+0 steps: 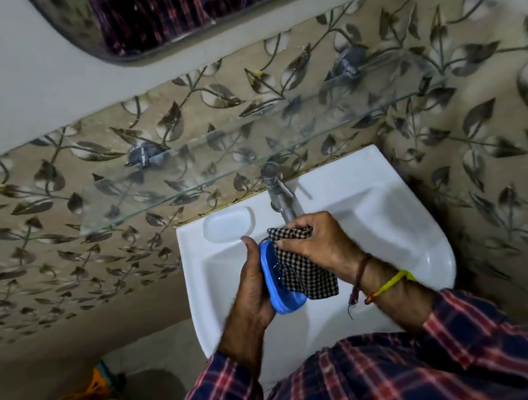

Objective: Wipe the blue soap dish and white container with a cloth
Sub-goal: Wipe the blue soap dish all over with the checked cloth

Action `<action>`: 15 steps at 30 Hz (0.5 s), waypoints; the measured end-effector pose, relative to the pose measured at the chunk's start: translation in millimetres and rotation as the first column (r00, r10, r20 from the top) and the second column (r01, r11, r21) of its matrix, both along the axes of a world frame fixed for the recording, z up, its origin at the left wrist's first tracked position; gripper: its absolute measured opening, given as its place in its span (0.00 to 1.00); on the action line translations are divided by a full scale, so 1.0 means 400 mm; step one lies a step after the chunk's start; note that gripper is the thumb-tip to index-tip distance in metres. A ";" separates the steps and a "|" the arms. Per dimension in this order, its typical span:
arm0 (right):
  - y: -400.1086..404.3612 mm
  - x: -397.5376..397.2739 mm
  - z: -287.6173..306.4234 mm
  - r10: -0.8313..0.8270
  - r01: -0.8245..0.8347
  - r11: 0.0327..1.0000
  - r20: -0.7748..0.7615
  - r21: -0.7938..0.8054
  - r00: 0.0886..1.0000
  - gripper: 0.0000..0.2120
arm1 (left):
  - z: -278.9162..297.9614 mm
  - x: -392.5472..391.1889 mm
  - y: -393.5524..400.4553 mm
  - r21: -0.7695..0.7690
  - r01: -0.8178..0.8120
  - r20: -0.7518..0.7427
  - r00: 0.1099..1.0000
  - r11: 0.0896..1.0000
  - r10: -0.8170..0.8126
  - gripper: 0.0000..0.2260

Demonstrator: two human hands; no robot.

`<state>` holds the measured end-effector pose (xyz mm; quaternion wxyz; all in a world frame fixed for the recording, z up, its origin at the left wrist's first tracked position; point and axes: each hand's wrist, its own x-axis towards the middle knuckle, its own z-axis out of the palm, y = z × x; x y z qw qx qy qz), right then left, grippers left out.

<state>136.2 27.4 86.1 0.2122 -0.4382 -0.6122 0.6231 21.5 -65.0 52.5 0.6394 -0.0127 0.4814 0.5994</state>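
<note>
Over the wash basin (pixel 391 217), left hand (pixel 253 287) grips the blue soap dish (pixel 274 285) on edge, right hand (pixel 314 243) presses bunched checked cloth (pixel 301 275) into it: dish-wiping step; next likely the white container, not identifiable here.

Both arms wear a plaid shirt (pixel 394 380) in navy, red and pale pink, its sleeves (pixel 220 398) pushed up to mid-forearm. The right wrist carries a dark brown thread band (pixel 361 269) and a yellow cord (pixel 394 282) with red-orange beads and a loose end.
</note>
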 end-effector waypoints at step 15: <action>0.099 0.062 0.033 -0.232 0.099 0.834 -0.184 -0.543 0.955 0.19 | -0.042 -0.103 -0.008 -0.071 -0.163 0.176 0.969 0.984 0.173 0.18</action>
